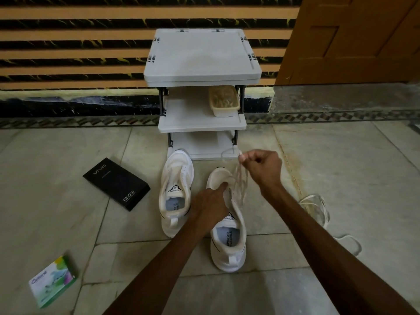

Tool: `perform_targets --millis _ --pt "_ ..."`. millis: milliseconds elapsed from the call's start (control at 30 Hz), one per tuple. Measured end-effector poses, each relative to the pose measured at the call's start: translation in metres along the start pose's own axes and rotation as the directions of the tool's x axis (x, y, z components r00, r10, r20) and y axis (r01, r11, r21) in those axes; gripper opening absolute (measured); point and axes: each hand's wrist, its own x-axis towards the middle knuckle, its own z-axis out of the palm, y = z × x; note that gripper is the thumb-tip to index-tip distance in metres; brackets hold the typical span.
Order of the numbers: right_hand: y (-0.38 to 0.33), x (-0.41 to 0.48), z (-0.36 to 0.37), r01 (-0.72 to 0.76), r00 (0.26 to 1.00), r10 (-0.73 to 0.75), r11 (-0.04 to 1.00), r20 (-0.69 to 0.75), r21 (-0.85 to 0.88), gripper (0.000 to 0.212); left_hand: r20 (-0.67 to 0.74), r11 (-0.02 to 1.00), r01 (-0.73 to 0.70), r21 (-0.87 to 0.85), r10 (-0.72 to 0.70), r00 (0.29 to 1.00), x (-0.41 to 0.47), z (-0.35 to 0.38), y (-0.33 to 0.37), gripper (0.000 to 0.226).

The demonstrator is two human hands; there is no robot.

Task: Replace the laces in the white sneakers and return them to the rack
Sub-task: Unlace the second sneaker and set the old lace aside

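- Left sneaker (176, 192), white, stands on the tiled floor (341, 155) with its toe just in front of the rack (202, 64)
- Right sneaker (228, 244), also white, stands just beside it, toe pointing the same way and heel nearer you
- Your left hand (208, 206) rests on the upper of the right sneaker, forefinger stretched toward the toe; whether the other fingers grip the shoe cannot be told
- Your right hand (264, 167) is raised above the toe of the right sneaker, fingers curled, thumb and forefinger pinching a white lace (239, 181) that runs down, blurred, to the eyelets
- A second lace (318, 210) lies loose on the floor to the right of your right forearm, apart from both shoes
- The rack is white with three shelves and stands against a striped wall (68, 42); a cream container (223, 101) sits at the right of the middle shelf
- A black box (116, 184) lies flat to the left of the left sneaker
- A green and white carton (53, 284) lies nearer you, at the far left
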Motion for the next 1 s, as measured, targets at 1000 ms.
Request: perform_targets --millis 1000 --pt "0.052 -0.037 0.026 0.148 0.977 -0.057 0.875 0.205 -0.461 0.022 -0.153 0.998 -0.014 -0.062 0.004 0.988 0.0 0.012 -0.002 0.058"
